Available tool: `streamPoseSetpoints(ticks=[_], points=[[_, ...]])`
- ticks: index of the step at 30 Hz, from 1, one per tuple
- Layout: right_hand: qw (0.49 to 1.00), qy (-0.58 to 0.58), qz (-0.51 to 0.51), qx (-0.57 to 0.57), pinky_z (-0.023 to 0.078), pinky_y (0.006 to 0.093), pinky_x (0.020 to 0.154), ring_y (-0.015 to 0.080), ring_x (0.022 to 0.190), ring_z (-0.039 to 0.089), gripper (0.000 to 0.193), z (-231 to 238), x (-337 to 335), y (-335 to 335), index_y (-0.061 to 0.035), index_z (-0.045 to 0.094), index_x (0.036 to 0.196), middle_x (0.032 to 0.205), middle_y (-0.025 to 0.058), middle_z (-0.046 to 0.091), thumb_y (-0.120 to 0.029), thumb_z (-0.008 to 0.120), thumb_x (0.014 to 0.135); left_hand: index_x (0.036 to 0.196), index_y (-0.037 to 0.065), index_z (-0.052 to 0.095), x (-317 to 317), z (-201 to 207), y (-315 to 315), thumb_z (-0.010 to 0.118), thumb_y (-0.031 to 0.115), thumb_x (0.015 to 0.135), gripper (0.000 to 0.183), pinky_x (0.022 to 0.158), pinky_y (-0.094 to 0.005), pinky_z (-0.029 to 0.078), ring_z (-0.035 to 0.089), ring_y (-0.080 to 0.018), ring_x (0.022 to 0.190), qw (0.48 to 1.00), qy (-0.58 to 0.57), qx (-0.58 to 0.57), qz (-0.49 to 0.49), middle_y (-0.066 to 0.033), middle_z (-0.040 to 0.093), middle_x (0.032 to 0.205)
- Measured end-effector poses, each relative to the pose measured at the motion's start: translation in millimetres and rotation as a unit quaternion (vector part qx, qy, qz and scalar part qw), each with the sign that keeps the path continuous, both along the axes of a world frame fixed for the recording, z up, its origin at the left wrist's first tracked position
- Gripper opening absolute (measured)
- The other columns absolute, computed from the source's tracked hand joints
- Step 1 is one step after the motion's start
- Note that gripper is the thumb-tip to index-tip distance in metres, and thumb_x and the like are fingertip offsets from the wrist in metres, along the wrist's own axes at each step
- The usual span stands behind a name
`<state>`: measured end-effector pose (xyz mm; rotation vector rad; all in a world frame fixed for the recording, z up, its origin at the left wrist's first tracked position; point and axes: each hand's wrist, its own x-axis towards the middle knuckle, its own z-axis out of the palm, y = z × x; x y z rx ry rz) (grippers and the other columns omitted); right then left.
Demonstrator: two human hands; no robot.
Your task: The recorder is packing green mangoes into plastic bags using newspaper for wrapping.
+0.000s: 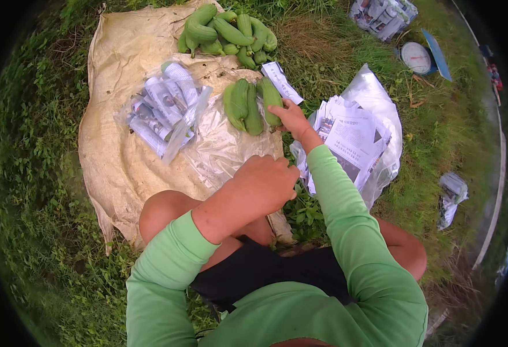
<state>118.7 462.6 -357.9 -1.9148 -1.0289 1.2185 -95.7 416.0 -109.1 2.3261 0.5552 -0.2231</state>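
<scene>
My right hand [295, 122] grips the lower end of a long green gourd [269, 97], which lies at the right of a small group of gourds [243, 106] on clear plastic sheeting [222, 153]. In front of my body, my left hand [260, 182] is closed in a fist; its fingers curl away from view, hiding anything inside. Left of the group, a clear plastic bag [193, 124] holds several paper-wrapped rolls [161, 99], with a green end showing on at least one. A folded strip of printed paper [282, 82] lies beside the gripped gourd.
A pale tarp [115, 115] lies on the grass, with a pile of gourds [225, 32] at its far edge. Printed sheets [352, 139] rest on a white plastic bag [384, 107] at right. Beyond are a round dial scale [416, 58], a newspaper bundle [384, 17] and crumpled plastic [453, 194].
</scene>
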Motion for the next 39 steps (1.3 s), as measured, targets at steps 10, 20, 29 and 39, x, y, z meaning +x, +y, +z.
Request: streamPoseSetpoints(ticks=[10,20,29,39], points=[[0.637,0.758,-0.091,0.107,0.045,0.0326,0.056,0.0217,0.072,0.060,0.082,158.1,-6.6,-132.1,0.0001,0.049,0.152,0.108,0.0133,0.069,-0.060,0.045,0.096,0.142,0.000,0.063,-16.6,-2.3,52.6,0.071,0.038,0.101,0.056,0.099,-0.0418,0.055,0.070,-0.0347,0.117,0.982,0.002,-0.026,0.186,-0.0239,0.070,0.133],[0.602,0.788,-0.004,0.130,0.045,0.0349,0.050,0.0238,0.065,0.059,0.080,211.6,-50.8,-161.3,0.0006,0.055,0.144,0.105,0.0183,0.067,-0.061,0.050,0.094,0.149,0.001,0.055,-6.5,-0.2,24.0,0.082,0.034,0.096,0.068,0.101,-0.0367,0.054,0.066,-0.0204,0.122,0.815,-0.291,-0.470,0.172,-0.0139,0.068,0.137],[0.807,0.572,-0.019,0.146,0.045,0.0339,0.047,0.0259,0.067,0.063,0.079,215.0,-49.6,-171.1,-0.0018,0.060,0.140,0.106,0.0164,0.069,-0.064,0.052,0.092,0.136,-0.003,0.063,-21.7,1.9,14.5,0.070,0.016,0.100,0.041,0.092,-0.0372,0.059,0.072,-0.0206,0.104,0.782,-0.296,-0.502,0.219,-0.0105,0.072,0.124],[0.870,0.455,-0.058,0.183,0.059,0.0402,0.085,0.0256,0.112,0.068,0.084,217.4,-43.5,-178.8,-0.0035,0.047,0.156,0.135,0.0134,0.064,-0.049,0.073,0.090,0.143,-0.001,0.061,-37.2,-1.4,24.3,0.072,0.032,0.103,0.053,0.091,-0.0334,0.057,0.070,-0.0185,0.107,0.861,-0.155,-0.392,0.284,-0.0107,0.073,0.124]])
